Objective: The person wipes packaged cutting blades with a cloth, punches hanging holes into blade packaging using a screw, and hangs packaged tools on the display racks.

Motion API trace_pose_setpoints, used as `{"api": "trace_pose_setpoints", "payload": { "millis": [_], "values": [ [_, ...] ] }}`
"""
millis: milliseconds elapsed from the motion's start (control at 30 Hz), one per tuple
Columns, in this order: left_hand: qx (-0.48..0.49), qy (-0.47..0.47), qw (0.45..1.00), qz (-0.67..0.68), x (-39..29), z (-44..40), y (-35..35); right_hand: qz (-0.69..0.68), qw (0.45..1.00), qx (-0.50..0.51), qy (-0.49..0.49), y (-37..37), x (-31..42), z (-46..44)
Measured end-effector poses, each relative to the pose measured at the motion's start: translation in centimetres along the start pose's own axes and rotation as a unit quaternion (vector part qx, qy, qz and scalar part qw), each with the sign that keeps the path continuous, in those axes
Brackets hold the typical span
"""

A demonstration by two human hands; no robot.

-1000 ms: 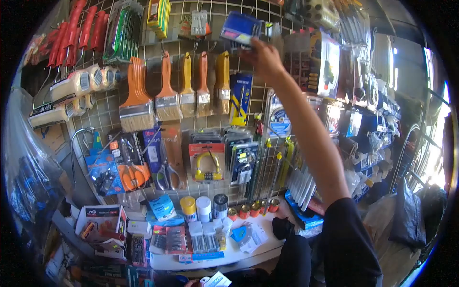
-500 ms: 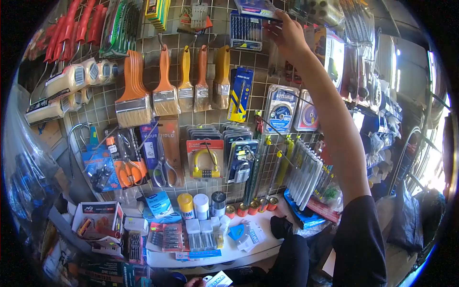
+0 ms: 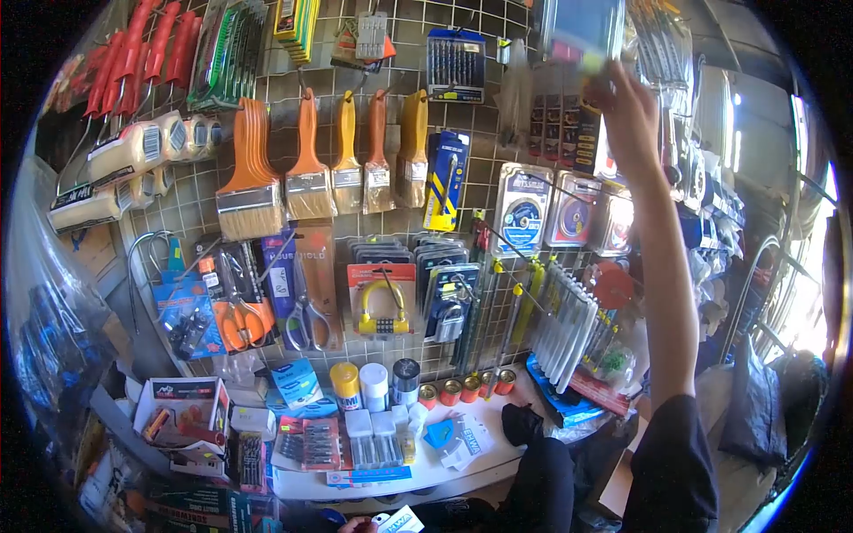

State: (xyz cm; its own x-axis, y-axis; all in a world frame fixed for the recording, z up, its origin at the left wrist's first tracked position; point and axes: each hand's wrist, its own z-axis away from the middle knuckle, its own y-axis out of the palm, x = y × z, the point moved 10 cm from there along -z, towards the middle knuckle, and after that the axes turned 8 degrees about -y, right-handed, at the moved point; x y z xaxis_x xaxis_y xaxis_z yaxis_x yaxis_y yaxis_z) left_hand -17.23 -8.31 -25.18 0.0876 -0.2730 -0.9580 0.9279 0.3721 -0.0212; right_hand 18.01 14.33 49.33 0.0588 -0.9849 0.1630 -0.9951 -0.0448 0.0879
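My right hand (image 3: pixel 626 120) is raised at the upper right, closed on the lower edge of a flat, clear, blue-edged package (image 3: pixel 582 31). The package is blurred and cut off by the top of the view, so its contents cannot be made out. To its left, a blue drill bit set (image 3: pixel 456 67) hangs on the wire grid. My left hand (image 3: pixel 358 526) shows only in part at the bottom edge, its fingers closed on a white card with blue print (image 3: pixel 400 521).
Paintbrushes (image 3: pixel 308 178), a yellow lock in red packaging (image 3: pixel 380 302) and carded discs (image 3: pixel 522 209) hang on the grid. Below, a white shelf (image 3: pixel 498 462) bears spray cans (image 3: pixel 374 386), small red tins (image 3: pixel 450 391) and boxes. An open carton (image 3: pixel 182 417) stands at left.
My right hand has moved right and slightly down with the package, away from the drill bit set, which now shows fully. My left hand and its card have shifted slightly.
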Motion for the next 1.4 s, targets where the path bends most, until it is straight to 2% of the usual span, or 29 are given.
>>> {"api": "trace_pose_setpoints", "payload": {
  "millis": [33, 67, 100, 133, 167, 200, 233, 267, 367, 400, 433, 467, 567, 667, 733, 767, 833, 867, 933, 1000, 1033, 1167, 1233, 1267, 1333, 1400],
  "values": [
    [-0.011, -0.012, 1.0, 0.0, -0.2, 0.2, -0.1, 0.078, 0.997, -0.003, 0.012, -1.2, 0.0, 2.7],
    [-0.02, -0.024, 1.0, -0.003, -0.2, 0.2, -0.3, 0.068, 0.994, 0.024, -0.085, -1.9, -0.2, 5.2],
    [0.006, -0.06, 0.996, 0.07, 0.3, 0.2, 0.2, 0.077, 0.997, 0.008, 0.004, -2.5, 0.2, 8.8],
    [0.013, -0.062, 0.996, 0.059, -0.1, 0.2, 0.7, 0.077, 0.992, -0.009, 0.101, -3.7, -1.3, 12.3],
    [-0.005, -0.062, 0.996, 0.07, -0.3, 0.2, 0.7, 0.074, 0.988, -0.002, 0.136, -3.7, -0.9, 15.3],
    [-0.025, -0.062, 0.994, 0.081, -0.1, 0.1, 0.4, 0.122, 0.983, 0.023, 0.136, -4.8, -1.2, 17.9],
    [0.003, -0.048, 0.989, 0.143, 0.4, -0.5, 0.7, 0.05, 0.986, 0.018, 0.156, -4.1, -1.0, 20.3],
    [-0.017, -0.067, 0.995, 0.077, -4.7, 2.0, 1.2, 0.057, 0.983, 0.026, 0.171, -4.8, -2.0, 22.7],
    [-0.011, -0.065, 0.994, 0.087, -5.0, 1.4, 1.4, 0.041, 0.977, 0.047, 0.204, -4.4, -2.4, 27.1],
    [0.004, -0.071, 0.993, 0.094, -4.4, 1.0, 1.5, 0.018, 0.977, 0.049, 0.207, -4.5, -2.8, 28.1],
    [-0.01, -0.037, 0.995, 0.092, -4.9, 0.8, 1.6, 0.016, 0.973, 0.053, 0.226, -4.7, -3.2, 29.2],
    [-0.041, -0.053, 0.993, 0.099, -4.7, 1.0, 1.1, 0.014, 0.968, 0.059, 0.243, -4.7, -3.5, 30.0],
    [-0.048, -0.041, 0.994, 0.084, -4.8, 1.4, 1.3, 0.004, 0.967, 0.063, 0.247, -4.2, -3.5, 31.0],
    [-0.073, -0.054, 0.987, 0.135, -5.1, 2.0, 1.2, -0.009, 0.967, 0.052, 0.249, -4.2, -3.3, 31.9],
    [-0.076, -0.041, 0.992, 0.096, -4.6, 1.9, 1.0, 0.054, 0.962, 0.089, 0.252, -3.9, -2.8, 31.9],
    [-0.118, -0.027, 0.985, 0.123, -4.4, 2.1, 0.3, 0.081, 0.961, 0.081, 0.25, -4.2, -3.3, 32.3],
    [-0.079, -0.07, 0.987, 0.125, -3.2, 2.0, 0.7, 0.06, 0.963, 0.029, 0.262, -5.1, -5.1, 34.2],
    [-0.067, -0.085, 0.988, 0.108, -3.0, 1.8, 0.8, 0.068, 0.965, 0.058, 0.245, -5.5, -5.8, 34.6],
    [-0.063, -0.069, 0.994, 0.063, -3.1, 1.7, 0.3, 0.0, 0.96, 0.015, 0.279, -4.7, -5.8, 34.1],
    [-0.083, -0.035, 0.991, 0.102, -1.5, 0.4, -0.9, -0.029, 0.963, 0.014, 0.266, -3.4, -5.4, 32.0],
    [-0.085, -0.03, 0.987, 0.13, -0.2, 0.1, -1.1, 0.024, 0.97, 0.072, 0.229, -2.5, -4.1, 29.6],
    [-0.056, -0.044, 0.988, 0.139, -5.0, 2.8, 0.4, 0.071, 0.981, 0.082, 0.158, -0.6, -2.3, 21.9],
    [-0.043, -0.017, 0.973, 0.228, -4.4, 2.9, 0.6, 0.055, 0.981, 0.063, 0.172, 0.0, -2.6, 18.9],
    [-0.028, -0.009, 0.975, 0.22, -3.9, 2.5, 0.8, 0.033, 0.981, 0.041, 0.189, 0.5, -2.8, 17.4],
    [-0.058, 0.031, 0.988, 0.142, -2.2, 1.1, 0.0, -0.007, 0.985, 0.014, 0.172, 0.3, -4.7, 14.5],
    [-0.035, 0.022, 0.99, 0.136, 1.1, -0.8, 0.1, -0.018, 0.983, 0.02, 0.182, 1.3, -5.5, 11.7]
  ]
}}
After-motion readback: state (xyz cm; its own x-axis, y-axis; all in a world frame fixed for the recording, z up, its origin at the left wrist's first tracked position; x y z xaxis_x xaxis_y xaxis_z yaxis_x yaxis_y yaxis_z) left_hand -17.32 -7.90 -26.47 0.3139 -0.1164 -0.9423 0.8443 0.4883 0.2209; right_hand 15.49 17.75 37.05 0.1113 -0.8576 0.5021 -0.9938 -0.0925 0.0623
